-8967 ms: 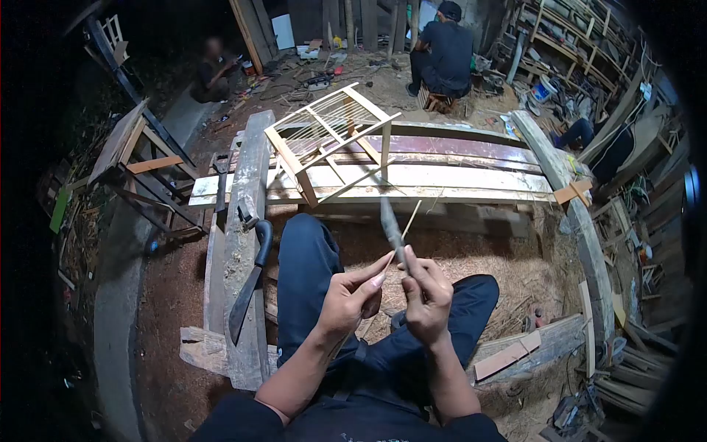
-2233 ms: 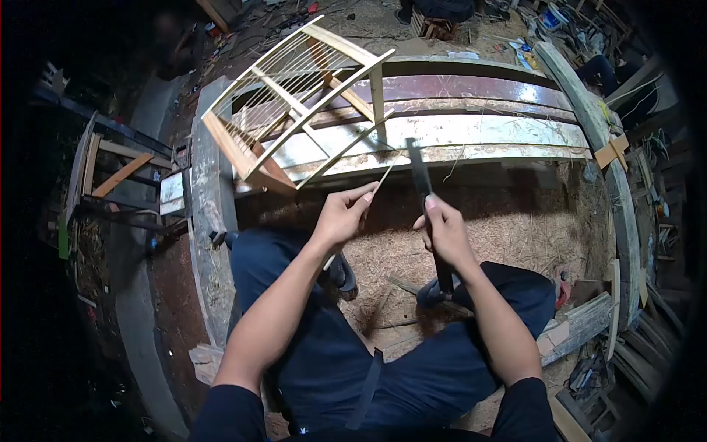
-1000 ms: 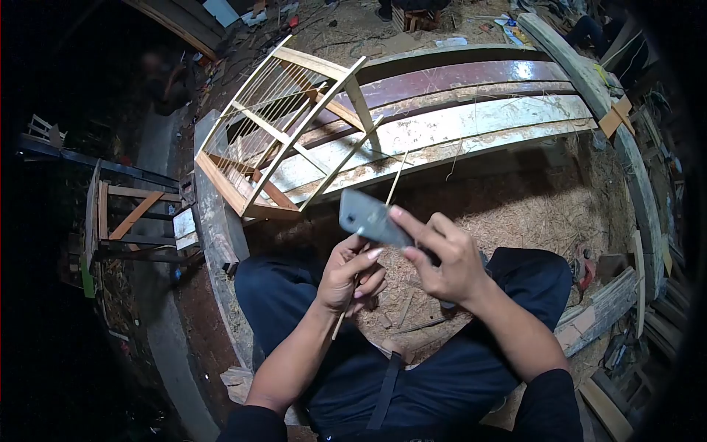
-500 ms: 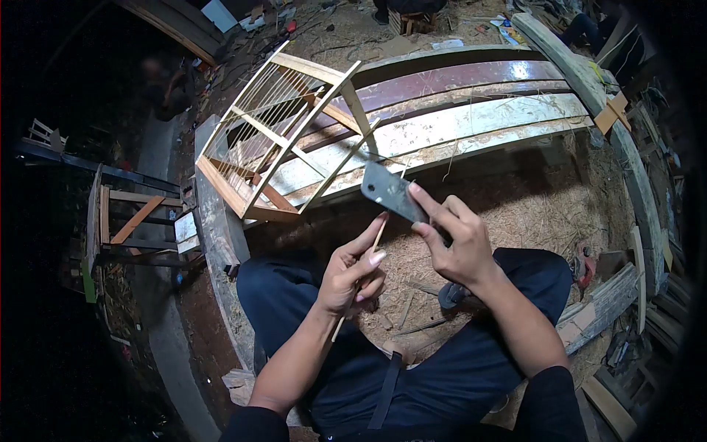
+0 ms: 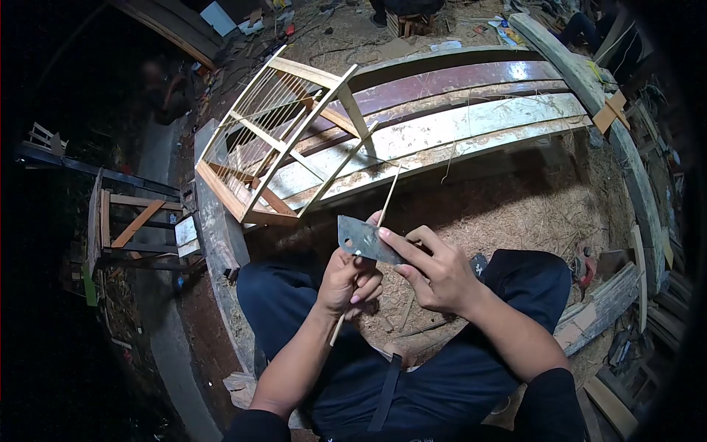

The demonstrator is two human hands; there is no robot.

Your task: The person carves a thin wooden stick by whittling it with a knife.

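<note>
My left hand (image 5: 347, 283) is closed around a thin wooden stick (image 5: 389, 193), whose lower end pokes out below the palm and whose upper end points away from me. My right hand (image 5: 440, 271) grips a flat dark metal blade (image 5: 366, 239) with a hole near its broad end. The blade lies across the stick just above my left fist and hides part of the left fingers. Beyond my hands, a slatted wooden frame (image 5: 283, 147) with thin parallel rods stands tilted on the bench.
A long plank bench (image 5: 471, 121) with shavings on it runs across in front of me. Wood shavings (image 5: 515, 199) cover the ground. A thick beam (image 5: 633, 188) lies on the right, and a person (image 5: 168, 92) is in the dark at far left.
The blade has moved down and left, from above the stick onto it, over my left fingers. More of the stick's upper length now shows beyond the hands.
</note>
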